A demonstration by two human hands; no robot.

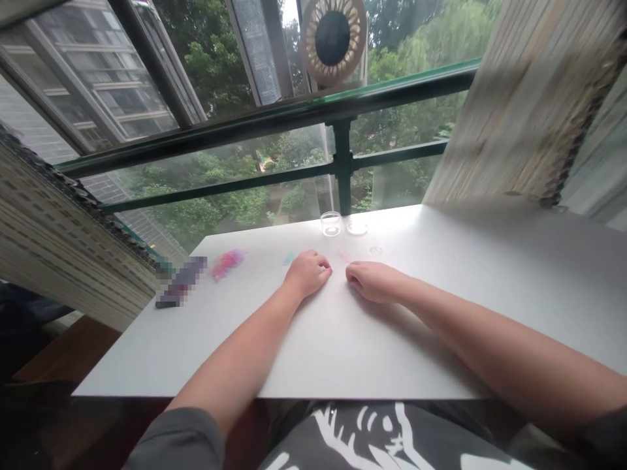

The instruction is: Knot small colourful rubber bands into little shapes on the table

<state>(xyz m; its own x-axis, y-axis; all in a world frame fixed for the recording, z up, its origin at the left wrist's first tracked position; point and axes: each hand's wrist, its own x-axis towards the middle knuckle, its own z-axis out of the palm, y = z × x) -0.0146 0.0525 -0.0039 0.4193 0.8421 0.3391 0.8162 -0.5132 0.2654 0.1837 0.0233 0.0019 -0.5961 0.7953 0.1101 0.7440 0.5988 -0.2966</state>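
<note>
Right now the left hand (307,273) rests near the table's (304,352) far edge, fingers curled toward the thumb; a pale speck shows there, but whether it's gripped, nobody can tell. Across a narrow gap sits the right hand (372,281), fingers curled in, how tightly and on what hidden from view. And the pink pieces (343,255)? They lie just beyond that gap, toward the far edge! A clear cup (331,224) and a clear dish (357,228) stand at that edge, a small ring (375,250) nearer, blue-green pieces (289,259) left of the hands, a pink-purple pile (228,264) toward the far left corner.
</note>
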